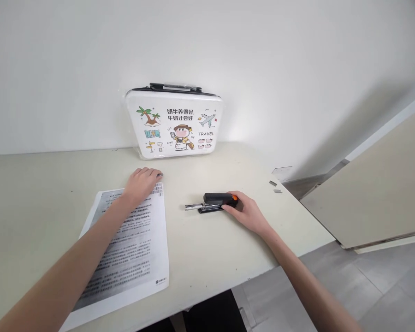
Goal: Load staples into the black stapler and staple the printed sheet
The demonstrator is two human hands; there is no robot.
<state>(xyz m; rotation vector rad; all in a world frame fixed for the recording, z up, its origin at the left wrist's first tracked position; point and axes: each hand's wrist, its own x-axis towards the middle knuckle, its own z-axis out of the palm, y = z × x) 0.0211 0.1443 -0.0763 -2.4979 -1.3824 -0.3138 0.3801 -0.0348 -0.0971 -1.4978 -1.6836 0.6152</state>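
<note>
White wall (280, 55), pale desk (204, 249): right hand (249, 213) clamped on the black stapler (215, 198), right of a printed sheet (134, 258); left hand (141, 185) at a small grey piece (160, 175) (gripped or not, I can't tell).

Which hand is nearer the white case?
Left. The left hand is just in front of the white case; the right hand, on the stapler, is farther off, rightward.
</note>
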